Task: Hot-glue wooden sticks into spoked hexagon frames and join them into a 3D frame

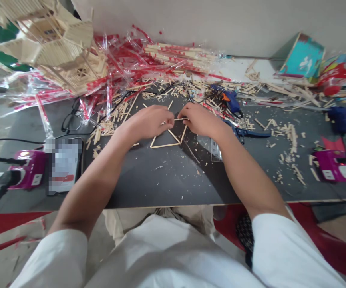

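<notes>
My left hand (149,123) and my right hand (201,121) meet at their fingertips above a flat triangular frame of thin wooden sticks (167,145) on the dark tabletop (149,176). My right fingers pinch a thin wooden stick (180,119) lying along the frame's upper part. My left fingers grip the frame near its top, and the hand hides part of it. Loose stick pieces (108,128) lie just left of my left hand. A blue glue gun (231,102) stands beyond my right hand.
Blue-handled pliers (246,134) and a clear ruler (213,149) lie right of the frame. Glasses (74,118), a blurred phone (63,166) and magenta machines (29,170) sit left. A stick-built model (62,48) and red-and-clear wrappers (125,64) fill the back.
</notes>
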### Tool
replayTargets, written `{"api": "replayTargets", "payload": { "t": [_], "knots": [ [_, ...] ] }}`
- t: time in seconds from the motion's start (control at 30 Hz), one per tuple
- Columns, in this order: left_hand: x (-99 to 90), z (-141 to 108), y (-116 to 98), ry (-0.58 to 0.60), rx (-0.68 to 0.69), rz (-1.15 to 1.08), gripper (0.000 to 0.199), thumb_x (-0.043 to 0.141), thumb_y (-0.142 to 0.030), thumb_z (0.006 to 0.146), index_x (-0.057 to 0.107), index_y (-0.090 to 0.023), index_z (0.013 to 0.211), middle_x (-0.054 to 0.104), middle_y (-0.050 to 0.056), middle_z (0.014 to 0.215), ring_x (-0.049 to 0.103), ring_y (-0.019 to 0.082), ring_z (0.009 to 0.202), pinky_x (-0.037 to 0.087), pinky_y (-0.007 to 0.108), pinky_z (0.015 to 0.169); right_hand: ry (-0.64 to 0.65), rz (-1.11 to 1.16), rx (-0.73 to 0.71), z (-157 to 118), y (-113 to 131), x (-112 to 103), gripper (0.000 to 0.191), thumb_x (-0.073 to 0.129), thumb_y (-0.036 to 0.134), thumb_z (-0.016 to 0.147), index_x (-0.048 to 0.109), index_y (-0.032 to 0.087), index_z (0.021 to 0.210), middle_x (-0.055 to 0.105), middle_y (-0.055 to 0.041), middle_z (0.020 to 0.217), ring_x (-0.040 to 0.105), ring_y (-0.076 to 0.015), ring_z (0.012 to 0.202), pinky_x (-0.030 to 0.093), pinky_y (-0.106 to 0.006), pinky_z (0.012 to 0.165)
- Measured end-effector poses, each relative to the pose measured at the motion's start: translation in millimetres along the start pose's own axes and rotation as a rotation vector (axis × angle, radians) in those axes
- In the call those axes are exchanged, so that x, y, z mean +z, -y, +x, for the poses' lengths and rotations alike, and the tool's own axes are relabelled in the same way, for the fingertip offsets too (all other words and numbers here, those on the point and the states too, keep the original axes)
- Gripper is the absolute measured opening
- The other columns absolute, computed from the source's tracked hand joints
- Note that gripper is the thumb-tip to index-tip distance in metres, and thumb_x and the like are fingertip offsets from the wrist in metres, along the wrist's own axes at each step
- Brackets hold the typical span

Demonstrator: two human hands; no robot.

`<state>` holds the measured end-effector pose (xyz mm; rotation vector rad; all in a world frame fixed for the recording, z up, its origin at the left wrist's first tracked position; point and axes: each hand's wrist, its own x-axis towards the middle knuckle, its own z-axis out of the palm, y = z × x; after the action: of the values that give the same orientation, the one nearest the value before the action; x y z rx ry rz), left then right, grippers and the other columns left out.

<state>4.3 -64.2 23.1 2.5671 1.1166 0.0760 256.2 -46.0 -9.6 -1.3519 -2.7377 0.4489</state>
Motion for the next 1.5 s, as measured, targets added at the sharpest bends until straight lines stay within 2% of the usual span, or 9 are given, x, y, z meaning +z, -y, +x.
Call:
{"api": "replayTargets", "payload": {
  "t": [0.13,0.27,0.43,0.53,0.63,0.83,1.2,1.5],
  "knots": [
    [11.4,8.4,-9.3,0.033,0.085,-0.02,0.029,0.057,-0.028,0.109,0.085,-0.021,0.115,0.081,0.01,0.116,0.076,0.027,0.109,0.052,0.037,0.095,0.007,0.026,0.009,-0.7,2.0,-1.2,0.03,0.064,0.017,0.105,0.082,0.019,0.129,0.073,-0.0189,0.134,0.067,-0.0379,0.131,0.053,-0.052,0.114],
    [17.7,10.3,-11.1,0.034,0.091,-0.028,0.028,0.058,-0.025,0.108,0.086,-0.021,0.113,0.081,0.01,0.115,0.076,0.027,0.107,0.051,0.037,0.09,0.033,0.025,0.026,-2.9,2.6,-8.2,0.033,0.066,0.018,0.105,0.08,0.015,0.135,0.074,-0.0212,0.138,0.067,-0.0398,0.134,0.052,-0.055,0.118],
    [19.3,10.1,-12.2,0.041,0.089,-0.038,0.026,0.061,-0.024,0.107,0.087,-0.022,0.109,0.08,0.01,0.114,0.076,0.026,0.103,0.051,0.037,0.087,0.006,0.054,0.013,-13.6,1.5,-15.6,0.036,0.073,0.021,0.102,0.08,0.019,0.137,0.075,-0.0176,0.14,0.064,-0.0393,0.138,0.05,-0.056,0.121],
    [21.5,12.0,-12.9,0.05,0.086,-0.035,0.025,0.064,-0.026,0.107,0.089,-0.024,0.11,0.081,0.009,0.115,0.076,0.026,0.104,0.051,0.037,0.088,-0.078,0.1,-0.028,-29.3,5.1,-7.3,0.03,0.075,0.023,0.104,0.082,0.023,0.132,0.073,-0.0159,0.14,0.06,-0.0389,0.14,0.047,-0.058,0.123],
    [25.0,14.5,-11.9,0.06,0.091,-0.055,0.023,0.067,-0.027,0.106,0.09,-0.025,0.109,0.081,0.008,0.113,0.076,0.026,0.105,0.052,0.036,0.091,-0.159,0.156,-0.1,-49.0,9.5,10.9,0.019,0.071,0.028,0.11,0.084,0.026,0.123,0.073,-0.014,0.135,0.059,-0.0365,0.138,0.048,-0.057,0.122],
    [31.4,17.7,-6.0,0.061,0.12,-0.075,0.021,0.071,-0.032,0.107,0.09,-0.024,0.109,0.082,0.008,0.112,0.076,0.026,0.106,0.052,0.036,0.094,-0.257,0.22,-0.137,-67.8,7.5,40.6,0.018,0.069,0.03,0.113,0.086,0.028,0.118,0.075,-0.0132,0.128,0.062,-0.0345,0.131,0.05,-0.055,0.117],
    [38.3,20.3,0.8,0.034,0.173,-0.094,0.021,0.069,-0.029,0.107,0.089,-0.024,0.104,0.081,0.006,0.105,0.075,0.025,0.101,0.052,0.035,0.094,-0.26,0.266,-0.148,-63.0,6.9,45.7,0.019,0.069,0.034,0.115,0.087,0.03,0.113,0.072,-0.0117,0.126,0.064,-0.0329,0.123,0.05,-0.055,0.113],
    [41.7,20.9,2.4,0.011,0.222,-0.13,0.021,0.068,-0.027,0.105,0.088,-0.022,0.101,0.078,0.007,0.1,0.074,0.024,0.097,0.051,0.035,0.091,-0.339,0.279,-0.233,-59.6,-1.6,55.0,0.013,0.073,0.029,0.113,0.086,0.029,0.109,0.072,-0.0102,0.122,0.067,-0.0314,0.118,0.054,-0.054,0.107]
  ]
}}
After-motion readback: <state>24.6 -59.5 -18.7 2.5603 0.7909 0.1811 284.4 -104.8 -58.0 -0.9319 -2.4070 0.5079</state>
